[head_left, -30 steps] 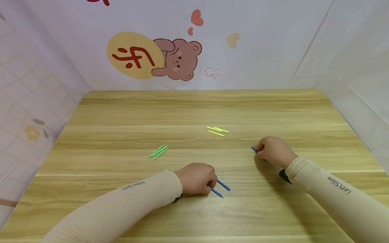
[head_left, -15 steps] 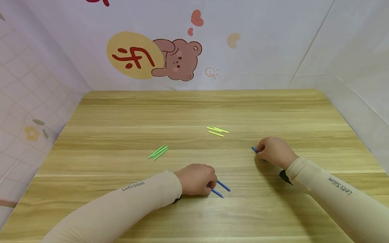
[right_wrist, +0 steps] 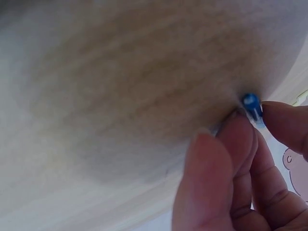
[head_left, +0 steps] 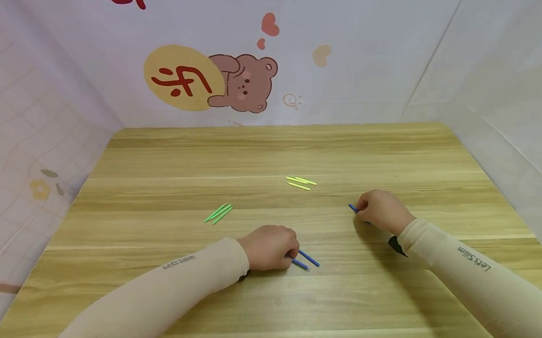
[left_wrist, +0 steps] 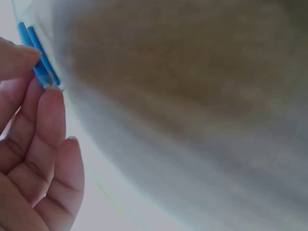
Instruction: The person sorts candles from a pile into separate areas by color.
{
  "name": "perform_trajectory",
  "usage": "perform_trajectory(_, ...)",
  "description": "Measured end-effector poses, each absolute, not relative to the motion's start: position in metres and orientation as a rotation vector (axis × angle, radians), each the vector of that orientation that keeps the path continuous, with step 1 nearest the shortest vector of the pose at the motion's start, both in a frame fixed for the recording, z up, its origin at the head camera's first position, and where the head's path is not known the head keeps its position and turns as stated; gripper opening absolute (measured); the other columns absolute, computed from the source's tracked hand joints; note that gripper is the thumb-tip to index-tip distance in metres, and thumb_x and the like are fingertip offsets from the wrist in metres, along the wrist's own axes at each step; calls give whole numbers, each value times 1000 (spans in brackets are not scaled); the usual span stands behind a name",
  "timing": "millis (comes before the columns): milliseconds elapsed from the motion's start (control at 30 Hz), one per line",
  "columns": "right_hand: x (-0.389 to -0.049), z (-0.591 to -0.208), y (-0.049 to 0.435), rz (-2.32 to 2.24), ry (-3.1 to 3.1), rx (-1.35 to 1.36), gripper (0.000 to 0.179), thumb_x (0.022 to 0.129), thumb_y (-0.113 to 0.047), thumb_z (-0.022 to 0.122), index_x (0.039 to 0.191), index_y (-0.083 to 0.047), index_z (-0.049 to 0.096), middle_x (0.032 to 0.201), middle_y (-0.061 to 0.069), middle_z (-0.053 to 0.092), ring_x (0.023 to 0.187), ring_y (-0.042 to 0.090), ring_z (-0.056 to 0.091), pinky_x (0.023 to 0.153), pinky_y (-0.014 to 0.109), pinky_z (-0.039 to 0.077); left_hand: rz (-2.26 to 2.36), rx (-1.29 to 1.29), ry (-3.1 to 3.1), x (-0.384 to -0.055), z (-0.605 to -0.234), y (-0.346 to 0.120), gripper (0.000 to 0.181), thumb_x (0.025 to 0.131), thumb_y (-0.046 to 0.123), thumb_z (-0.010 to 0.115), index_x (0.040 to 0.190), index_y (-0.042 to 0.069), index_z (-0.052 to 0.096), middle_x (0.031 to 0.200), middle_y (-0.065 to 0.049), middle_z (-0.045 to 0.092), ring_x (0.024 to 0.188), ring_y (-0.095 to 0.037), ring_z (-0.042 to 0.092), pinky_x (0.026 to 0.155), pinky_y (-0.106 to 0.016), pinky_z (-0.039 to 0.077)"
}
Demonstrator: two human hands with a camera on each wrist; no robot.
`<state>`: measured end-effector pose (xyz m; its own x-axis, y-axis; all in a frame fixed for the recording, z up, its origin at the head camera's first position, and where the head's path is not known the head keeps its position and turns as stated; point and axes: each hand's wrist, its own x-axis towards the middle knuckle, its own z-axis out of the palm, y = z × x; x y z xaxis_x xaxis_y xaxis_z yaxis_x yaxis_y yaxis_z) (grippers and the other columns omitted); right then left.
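In the head view my left hand (head_left: 271, 247) is at the middle of the table, pinching a thin blue candle (head_left: 299, 263) between thumb and fingers. A second blue candle (head_left: 309, 258) lies close beside it on the table, partly hidden by the hand. The left wrist view shows the pinched candle (left_wrist: 40, 72) with a pale tip, and the other candle (left_wrist: 45, 60) behind it. Farther right, my right hand (head_left: 382, 212) pinches another blue candle (head_left: 353, 208) low at the tabletop; its middle is covered by the fingers. One end of that candle (right_wrist: 251, 102) faces the right wrist camera.
Several green candles (head_left: 218, 213) lie in a group left of centre. Beyond my hands is a group of yellow candles (head_left: 301, 182). The wooden table (head_left: 197, 152) ends at a white printed cloth (head_left: 362, 84) at the back and sides.
The tip of the candle in my left hand has shifted slightly toward the candle lying beside it. My right hand keeps its place. The head view has turned a little.
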<state>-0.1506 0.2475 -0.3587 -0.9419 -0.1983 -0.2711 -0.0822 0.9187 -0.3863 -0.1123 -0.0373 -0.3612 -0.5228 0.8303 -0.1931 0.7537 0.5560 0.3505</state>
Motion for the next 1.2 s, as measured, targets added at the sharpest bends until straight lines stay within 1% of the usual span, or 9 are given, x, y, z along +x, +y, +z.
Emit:
perform_trajectory(200, -150, -358, 247, -538, 2782, -217, 14, 80, -11, 65, 90, -3, 71, 81, 3, 67, 72, 18, 56, 67, 34, 46, 404, 1337, 2506, -120, -353, -36, 10, 80, 6, 66, 78, 16, 68, 76, 6, 56, 71, -8, 49, 63, -22, 41)
perform_trajectory(333, -151, -358, 248, -539, 2784, -220, 14, 80, -11, 65, 90, -3, 71, 82, 3, 67, 72, 18, 56, 68, 35, 47, 426, 1355, 2533, -126, -346, -31, 9, 81, 6, 66, 79, 15, 68, 78, 5, 57, 73, -9, 50, 65, -23, 42)
perform_trajectory(467, -152, -358, 248, -542, 2774, -215, 14, 81, -11, 65, 90, -3, 71, 83, 4, 67, 73, 18, 56, 68, 36, 47, 439, 1353, 2556, -131, -342, -27, 9, 82, 6, 67, 79, 15, 68, 79, 5, 57, 74, -10, 50, 64, -22, 41)
perform_trajectory(733, -152, -357, 248, -558, 2751, -204, 13, 82, -10, 65, 91, -3, 71, 83, 4, 67, 73, 18, 56, 68, 35, 47, 420, 1335, 2661, -145, -340, -13, 12, 84, 7, 66, 76, 16, 65, 78, 6, 54, 72, -9, 49, 60, -22, 39)
perform_trajectory(1033, -150, -357, 248, -542, 2762, -206, 12, 81, -10, 66, 90, -3, 70, 83, 4, 67, 73, 18, 56, 69, 35, 47, 389, 1308, 2710, -159, -338, 6, 16, 84, 4, 63, 74, 16, 64, 78, 6, 54, 73, -9, 49, 63, -21, 39)
perform_trajectory(1200, -150, -357, 247, -544, 2760, -188, 12, 81, -11, 67, 90, -3, 70, 83, 4, 67, 74, 19, 57, 69, 35, 47, 271, 1335, 2730, -168, -344, 19, 16, 85, 5, 64, 74, 17, 65, 77, 6, 54, 72, -9, 49, 63, -21, 39)
